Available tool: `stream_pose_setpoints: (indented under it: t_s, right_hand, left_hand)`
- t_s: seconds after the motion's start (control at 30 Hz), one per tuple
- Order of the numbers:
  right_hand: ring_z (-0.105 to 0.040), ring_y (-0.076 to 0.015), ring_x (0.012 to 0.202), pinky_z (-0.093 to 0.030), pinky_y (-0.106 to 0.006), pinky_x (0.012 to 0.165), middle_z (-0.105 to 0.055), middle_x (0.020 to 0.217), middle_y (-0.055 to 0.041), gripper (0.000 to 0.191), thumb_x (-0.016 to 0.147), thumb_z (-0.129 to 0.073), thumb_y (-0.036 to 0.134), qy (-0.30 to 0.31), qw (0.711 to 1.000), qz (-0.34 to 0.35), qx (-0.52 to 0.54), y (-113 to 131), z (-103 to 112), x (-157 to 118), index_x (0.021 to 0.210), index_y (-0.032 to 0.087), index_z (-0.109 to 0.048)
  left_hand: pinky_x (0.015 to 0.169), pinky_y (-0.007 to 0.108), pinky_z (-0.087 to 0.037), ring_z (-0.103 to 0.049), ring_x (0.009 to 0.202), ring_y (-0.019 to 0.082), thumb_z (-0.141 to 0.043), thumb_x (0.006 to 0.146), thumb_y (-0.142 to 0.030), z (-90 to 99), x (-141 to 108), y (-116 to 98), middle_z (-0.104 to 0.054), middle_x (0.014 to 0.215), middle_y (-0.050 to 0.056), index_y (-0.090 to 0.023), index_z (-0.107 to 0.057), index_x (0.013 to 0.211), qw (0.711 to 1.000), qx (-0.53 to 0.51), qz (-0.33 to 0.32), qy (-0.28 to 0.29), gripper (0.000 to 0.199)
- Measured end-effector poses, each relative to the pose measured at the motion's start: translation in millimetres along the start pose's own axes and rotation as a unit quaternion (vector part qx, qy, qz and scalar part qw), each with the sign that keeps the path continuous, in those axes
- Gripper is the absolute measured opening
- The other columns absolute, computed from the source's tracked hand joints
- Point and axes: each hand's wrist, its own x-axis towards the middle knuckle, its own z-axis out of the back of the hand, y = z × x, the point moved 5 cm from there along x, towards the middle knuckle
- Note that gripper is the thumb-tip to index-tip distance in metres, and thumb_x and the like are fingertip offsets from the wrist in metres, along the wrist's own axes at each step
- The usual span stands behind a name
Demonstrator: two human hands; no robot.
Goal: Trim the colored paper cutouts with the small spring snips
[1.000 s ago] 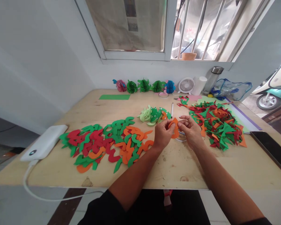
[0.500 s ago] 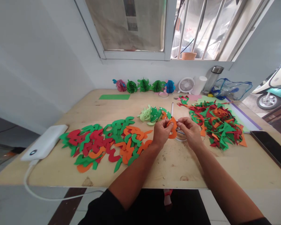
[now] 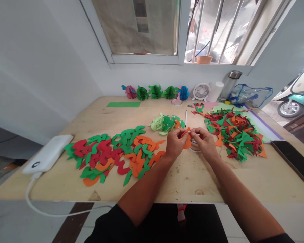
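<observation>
My left hand pinches a small orange paper cutout between thumb and fingers, above the middle of the table. My right hand is closed at the cutout's upper right edge, its thumb and fingertip meeting the paper there. A tiny whitish patch shows on the orange paper between the fingertips; it looks like a bit of tape. Just below the hands lies a round clear roll, partly covered by the right hand. Behind the left hand sit folded green cutouts with white patches.
Curvy green, red and orange paper cutouts spread over the left. Paper scraps are heaped at right, near a phone. A pen lies beyond the hands. Honeycomb paper turtles, a fan and a bottle line the wall.
My right hand has shifted slightly left, so its fingertips now meet the orange cutout. The whitish patch now shows on the paper. My left hand keeps its hold.
</observation>
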Motion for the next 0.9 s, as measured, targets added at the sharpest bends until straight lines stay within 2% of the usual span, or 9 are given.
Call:
stream_pose_setpoints:
  t_s: [0.23, 0.57, 0.9]
  right_hand:
    - [-0.058, -0.0134, 0.062, -0.047, -0.025, 0.056, -0.061, 0.07, -0.0006, 0.022, 0.073, -0.064, 0.04, -0.011, 1.0, 0.0, -0.017, -0.7, 1.0, 0.1, 0.076, 0.019, -0.062]
    - [-0.057, -0.0136, 0.061, -0.046, -0.025, 0.057, -0.062, 0.068, -0.001, 0.021, 0.073, -0.063, 0.039, -0.02, 0.999, 0.011, -0.041, 0.7, 1.7, -0.2, 0.074, 0.019, -0.062]
    - [-0.058, -0.0142, 0.062, -0.047, -0.026, 0.058, -0.063, 0.067, -0.0011, 0.022, 0.073, -0.063, 0.04, -0.011, 0.999, 0.01, -0.031, -3.3, 1.3, 1.1, 0.075, 0.018, -0.063]
  left_hand:
    - [0.057, 0.02, -0.044, -0.055, 0.06, 0.01, -0.06, 0.074, -0.029, -0.4, 0.1, -0.5, -0.063, 0.067, 0.001, -0.014, -0.068, 0.08, 0.999, 0.026, -0.026, 0.006, 0.018]
    - [0.058, 0.02, -0.043, -0.055, 0.06, 0.01, -0.059, 0.076, -0.029, -1.2, -0.2, -1.0, -0.062, 0.066, 0.001, -0.014, -0.067, 0.078, 0.998, 0.041, -0.045, 0.013, 0.017]
    - [0.049, 0.019, -0.04, -0.051, 0.052, 0.008, -0.057, 0.077, -0.03, -1.6, -0.6, 1.2, -0.06, 0.064, -0.001, -0.014, -0.065, 0.088, 0.999, 0.027, -0.018, 0.01, 0.021]
